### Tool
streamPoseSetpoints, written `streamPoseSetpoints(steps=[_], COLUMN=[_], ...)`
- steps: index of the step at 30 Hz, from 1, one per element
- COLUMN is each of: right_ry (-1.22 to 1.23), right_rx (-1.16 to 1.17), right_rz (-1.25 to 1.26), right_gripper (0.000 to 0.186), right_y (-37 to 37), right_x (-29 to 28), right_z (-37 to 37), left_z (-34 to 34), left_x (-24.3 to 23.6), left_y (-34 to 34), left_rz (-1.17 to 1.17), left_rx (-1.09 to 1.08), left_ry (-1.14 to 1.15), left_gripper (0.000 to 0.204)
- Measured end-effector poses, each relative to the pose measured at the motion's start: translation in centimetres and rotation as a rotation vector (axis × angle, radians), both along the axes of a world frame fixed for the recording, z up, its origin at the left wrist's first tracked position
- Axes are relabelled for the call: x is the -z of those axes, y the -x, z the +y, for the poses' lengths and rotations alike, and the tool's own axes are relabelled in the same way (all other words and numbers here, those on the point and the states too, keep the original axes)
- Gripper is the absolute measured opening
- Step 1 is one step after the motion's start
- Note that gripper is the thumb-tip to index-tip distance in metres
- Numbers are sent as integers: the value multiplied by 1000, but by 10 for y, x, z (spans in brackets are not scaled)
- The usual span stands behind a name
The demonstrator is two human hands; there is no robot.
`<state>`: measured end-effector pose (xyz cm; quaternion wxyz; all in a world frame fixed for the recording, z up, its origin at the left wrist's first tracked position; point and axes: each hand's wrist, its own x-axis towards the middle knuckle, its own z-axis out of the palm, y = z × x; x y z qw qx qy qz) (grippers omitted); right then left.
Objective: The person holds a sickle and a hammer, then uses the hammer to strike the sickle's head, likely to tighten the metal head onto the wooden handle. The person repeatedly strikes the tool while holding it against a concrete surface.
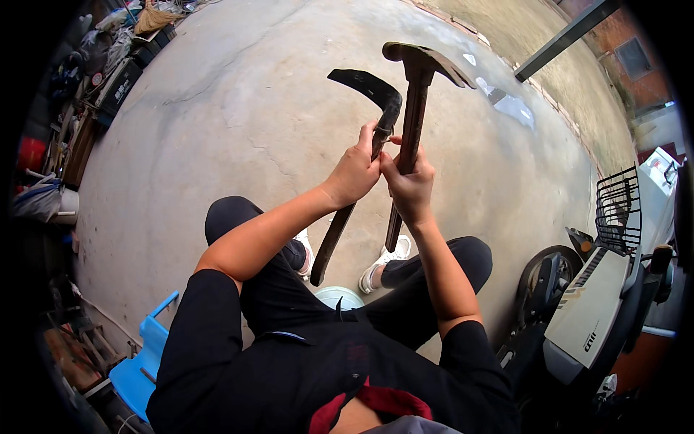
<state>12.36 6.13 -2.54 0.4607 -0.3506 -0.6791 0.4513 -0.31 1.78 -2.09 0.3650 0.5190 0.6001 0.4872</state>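
Concrete floor (181, 152), cracked, spreads between clutter (121, 85) and scooter (589, 311) beneath hands (352, 173) (412, 186), left gripping a sickle (391, 107), right a hammer-shaped tool (414, 116).

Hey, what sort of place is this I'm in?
Probably a household yard or open porch: open ground shows at the upper right, a scooter is parked at the right, and clutter is piled along the left side.

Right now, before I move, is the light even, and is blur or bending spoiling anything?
Head view: soft daylight, no hard-edged shadows on the concrete floor; head view, centre: the sickle and hammer-like tool look reasonably sharp; head view, rim: the floor's edges bow, the corners go black, and the clutter at left falls into dimmer light.
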Motion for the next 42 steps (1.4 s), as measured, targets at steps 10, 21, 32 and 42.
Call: streamPoseSetpoints(steps=[10,21,32,42], right_ry=[-298,129,531,510], right_rx=[112,-3,-30,-157], right_rz=[-3,179,499,440], right_gripper=[18,20,22,25], right_y=[3,-11,-18,-24], right_x=[-2,-14,-38,-46], right_z=[7,5,7,6], left_z=[-2,-6,4,0], left_x=[-3,-3,-17,-26], left_y=[-1,-1,13,1], left_rz=[-27,-140,-616,-612], left_rx=[46,103,125,169], left_ry=[-26,-6,126,276], left_gripper=[50,49,29,43])
